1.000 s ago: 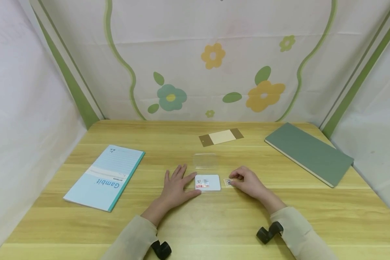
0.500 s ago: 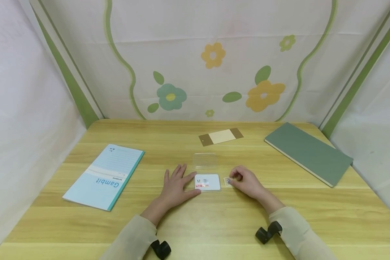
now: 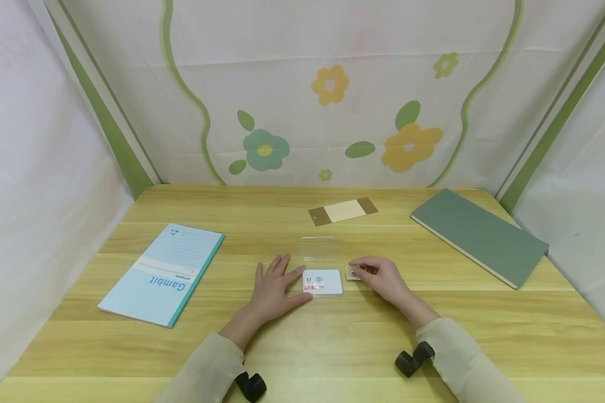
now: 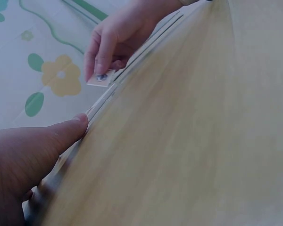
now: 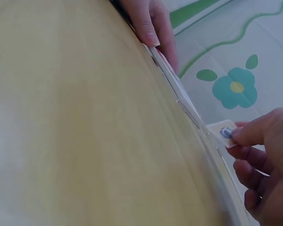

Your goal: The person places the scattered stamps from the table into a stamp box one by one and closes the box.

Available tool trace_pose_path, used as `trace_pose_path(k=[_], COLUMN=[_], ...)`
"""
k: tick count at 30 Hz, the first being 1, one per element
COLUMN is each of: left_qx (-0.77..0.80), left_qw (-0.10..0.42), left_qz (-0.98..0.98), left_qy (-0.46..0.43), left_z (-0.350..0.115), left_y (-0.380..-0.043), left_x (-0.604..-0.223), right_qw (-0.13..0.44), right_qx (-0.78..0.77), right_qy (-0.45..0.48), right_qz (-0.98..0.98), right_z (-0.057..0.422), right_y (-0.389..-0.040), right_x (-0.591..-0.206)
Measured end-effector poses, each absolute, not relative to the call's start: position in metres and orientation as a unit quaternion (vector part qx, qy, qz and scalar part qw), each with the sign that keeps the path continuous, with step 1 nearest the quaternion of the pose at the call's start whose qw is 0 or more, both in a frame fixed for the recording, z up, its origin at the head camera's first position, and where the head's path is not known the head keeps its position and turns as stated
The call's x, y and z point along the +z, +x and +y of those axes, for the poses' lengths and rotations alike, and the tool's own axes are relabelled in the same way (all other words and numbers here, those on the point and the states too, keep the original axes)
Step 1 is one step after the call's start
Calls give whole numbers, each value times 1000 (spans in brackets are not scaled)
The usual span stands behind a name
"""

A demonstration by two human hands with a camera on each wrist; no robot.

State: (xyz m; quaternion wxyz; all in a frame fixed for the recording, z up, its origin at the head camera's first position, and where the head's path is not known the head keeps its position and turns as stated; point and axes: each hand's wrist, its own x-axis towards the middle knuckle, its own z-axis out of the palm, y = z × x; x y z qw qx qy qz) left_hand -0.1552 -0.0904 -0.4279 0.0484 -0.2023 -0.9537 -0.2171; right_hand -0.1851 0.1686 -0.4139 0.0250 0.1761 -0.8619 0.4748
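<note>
On the wooden table (image 3: 302,347) a white printed card (image 3: 331,281) lies in a clear plastic holder. A clear plastic piece (image 3: 318,248) lies just beyond it. My left hand (image 3: 273,292) rests on the table with fingers spread; its thumb and index finger touch the card holder's left corners. To the right of the card my right hand (image 3: 383,280) pinches a small square paper piece (image 5: 220,131) with a dark blue print, between thumb and fingers. The piece is raised off the table in both wrist views. My thumb covers part of its print.
A light blue notebook (image 3: 163,274) lies at the left and a green book (image 3: 479,238) at the right. Toward the back lies a brown and cream card strip (image 3: 344,211). A flowered curtain (image 3: 302,112) stands behind the table.
My right hand has lifted the small square paper piece from the table and moved it slightly away from me and to the left. My left hand has stayed in place.
</note>
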Motion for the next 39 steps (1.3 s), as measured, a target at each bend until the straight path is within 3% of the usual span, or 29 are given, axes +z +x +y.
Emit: trace_pose_path(k=[24,39], left_qx=[-211,-218], left_qw=[49,51], left_qz=[-955,-954], left_qy=[-203,-201], left_z=[-90,-90], left_y=[-155,-155], left_x=[-427,-428], right_qw=[-52,-9], right_qx=[528,471], right_qy=[175,197], right_qz=[-829,-860], right_z=[136,134], right_y=[-181,-180], right_x=[-412,-421])
